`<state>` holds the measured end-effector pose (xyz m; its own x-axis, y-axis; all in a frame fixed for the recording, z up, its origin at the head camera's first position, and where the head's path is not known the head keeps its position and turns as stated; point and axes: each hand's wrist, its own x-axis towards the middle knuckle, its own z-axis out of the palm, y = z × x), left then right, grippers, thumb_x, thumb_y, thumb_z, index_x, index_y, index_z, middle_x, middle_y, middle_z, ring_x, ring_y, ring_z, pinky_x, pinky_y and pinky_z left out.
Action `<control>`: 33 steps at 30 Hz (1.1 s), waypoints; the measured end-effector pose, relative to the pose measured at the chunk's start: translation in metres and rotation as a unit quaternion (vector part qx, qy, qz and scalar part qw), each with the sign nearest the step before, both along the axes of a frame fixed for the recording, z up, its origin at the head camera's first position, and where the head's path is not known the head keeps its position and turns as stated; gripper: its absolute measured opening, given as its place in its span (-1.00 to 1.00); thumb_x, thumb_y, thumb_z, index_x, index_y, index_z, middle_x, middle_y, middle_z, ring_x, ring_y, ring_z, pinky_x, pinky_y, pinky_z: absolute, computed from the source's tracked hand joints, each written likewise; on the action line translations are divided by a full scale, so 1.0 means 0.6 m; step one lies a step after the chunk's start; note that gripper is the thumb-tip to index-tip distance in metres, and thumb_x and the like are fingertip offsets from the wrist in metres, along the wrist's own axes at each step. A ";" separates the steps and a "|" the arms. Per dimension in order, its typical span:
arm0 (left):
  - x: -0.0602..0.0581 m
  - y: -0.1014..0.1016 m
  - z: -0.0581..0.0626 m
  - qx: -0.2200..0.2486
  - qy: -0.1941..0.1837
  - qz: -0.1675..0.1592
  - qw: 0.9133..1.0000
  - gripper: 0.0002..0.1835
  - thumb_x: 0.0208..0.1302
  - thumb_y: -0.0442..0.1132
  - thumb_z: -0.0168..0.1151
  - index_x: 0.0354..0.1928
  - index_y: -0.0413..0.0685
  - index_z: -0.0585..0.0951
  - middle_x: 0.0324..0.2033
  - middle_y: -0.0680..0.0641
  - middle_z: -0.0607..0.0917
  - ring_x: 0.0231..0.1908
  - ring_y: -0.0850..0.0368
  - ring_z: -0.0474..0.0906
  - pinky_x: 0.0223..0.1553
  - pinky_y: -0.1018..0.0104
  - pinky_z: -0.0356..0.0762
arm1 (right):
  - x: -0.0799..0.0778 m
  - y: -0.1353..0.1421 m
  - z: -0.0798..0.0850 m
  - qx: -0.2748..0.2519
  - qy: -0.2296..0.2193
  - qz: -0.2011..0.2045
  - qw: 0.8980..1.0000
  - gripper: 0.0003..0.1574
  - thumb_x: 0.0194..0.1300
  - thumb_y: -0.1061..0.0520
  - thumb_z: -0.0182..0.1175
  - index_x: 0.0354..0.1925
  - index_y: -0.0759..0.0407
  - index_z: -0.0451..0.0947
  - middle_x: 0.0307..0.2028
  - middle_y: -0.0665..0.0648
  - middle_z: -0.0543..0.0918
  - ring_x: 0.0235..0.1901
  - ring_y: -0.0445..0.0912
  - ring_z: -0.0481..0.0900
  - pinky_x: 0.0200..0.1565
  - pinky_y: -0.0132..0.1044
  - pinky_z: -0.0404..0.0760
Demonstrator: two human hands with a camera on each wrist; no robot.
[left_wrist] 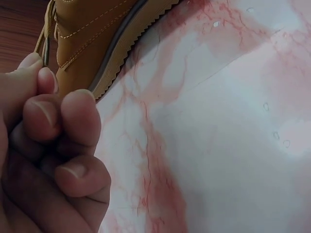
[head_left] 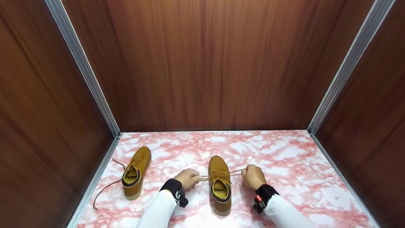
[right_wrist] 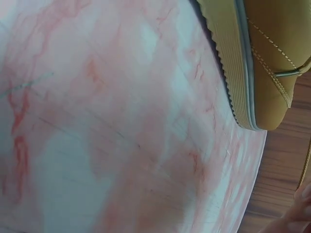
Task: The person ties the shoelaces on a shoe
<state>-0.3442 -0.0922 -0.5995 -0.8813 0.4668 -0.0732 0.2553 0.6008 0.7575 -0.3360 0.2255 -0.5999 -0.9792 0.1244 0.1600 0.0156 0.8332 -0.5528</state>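
A tan lace-up shoe (head_left: 217, 163) stands on the table between the hands, toe pointing away, its laces (head_left: 218, 174) crossed in what looks like a bow. On its left side, my left hand (head_left: 189, 179) pinches a lace loop drawn out sideways. The left wrist view has the lace (left_wrist: 47, 34) between thumb and index finger, the other fingers curled. To the right, my right hand (head_left: 254, 176) grips lace strands stretched out from the shoe. Only some fingertips (right_wrist: 303, 208) and a taut lace (right_wrist: 306, 167) appear at the right wrist view's edge.
A second tan shoe (head_left: 142, 158) stands at the left with its laces loose, one end (head_left: 104, 190) trailing on the table. The red-and-white marbled table (head_left: 284, 152) is enclosed by brown wood-grain panels (head_left: 208, 63) with metal corner posts (head_left: 91, 79).
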 end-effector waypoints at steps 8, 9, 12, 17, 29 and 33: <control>-0.003 -0.002 -0.003 0.010 0.002 0.001 1.000 -0.60 0.50 -0.13 0.21 -0.45 -0.31 0.59 -0.73 0.17 0.44 -0.68 0.26 0.34 -0.59 0.41 0.28 | -0.006 0.005 0.004 0.007 -0.017 0.015 1.000 -0.62 0.29 0.18 0.12 -0.67 0.16 0.42 -0.52 0.28 0.64 -0.53 0.05 0.50 -0.42 -0.08 0.55; -0.002 -0.002 -0.002 0.008 0.003 0.000 1.000 -0.60 0.51 -0.13 0.21 -0.44 -0.32 0.60 -0.73 0.17 0.44 -0.68 0.26 0.35 -0.59 0.41 0.28 | -0.006 0.006 0.003 0.008 -0.017 0.017 1.000 -0.62 0.29 0.19 0.11 -0.68 0.16 0.42 -0.53 0.28 0.64 -0.53 0.05 0.50 -0.41 -0.08 0.55; -0.001 0.001 -0.001 0.007 0.003 0.001 1.000 -0.60 0.51 -0.13 0.21 -0.43 -0.34 0.61 -0.73 0.16 0.45 -0.67 0.27 0.35 -0.58 0.42 0.28 | -0.004 0.007 0.004 0.007 -0.022 0.019 1.000 -0.62 0.29 0.19 0.11 -0.68 0.16 0.41 -0.53 0.26 0.63 -0.53 0.04 0.50 -0.40 -0.07 0.55; 0.004 0.005 -0.004 0.021 -0.009 -0.002 1.000 -0.57 0.52 -0.12 0.20 -0.38 -0.42 0.60 -0.73 0.15 0.46 -0.67 0.30 0.37 -0.58 0.45 0.27 | -0.001 0.011 0.006 0.014 -0.020 0.021 0.999 -0.63 0.26 0.19 0.11 -0.68 0.15 0.42 -0.54 0.24 0.64 -0.52 0.05 0.50 -0.38 -0.04 0.54; 0.006 0.000 -0.006 0.011 0.000 -0.008 1.000 -0.58 0.51 -0.15 0.20 -0.40 -0.41 0.61 -0.75 0.16 0.47 -0.68 0.30 0.37 -0.56 0.46 0.26 | -0.003 0.008 0.005 0.004 -0.037 0.028 0.999 -0.61 0.31 0.18 0.09 -0.66 0.12 0.38 -0.57 0.17 0.57 -0.54 -0.01 0.45 -0.43 -0.16 0.47; 0.010 0.006 -0.004 0.008 0.003 -0.006 1.000 -0.58 0.53 -0.15 0.18 -0.39 -0.42 0.63 -0.74 -0.02 0.57 -0.67 0.31 0.38 -0.53 0.47 0.26 | -0.002 0.011 0.003 -0.003 -0.041 0.032 0.999 -0.61 0.35 0.16 0.08 -0.64 0.12 0.40 -0.59 0.13 0.54 -0.54 -0.01 0.45 -0.44 -0.18 0.45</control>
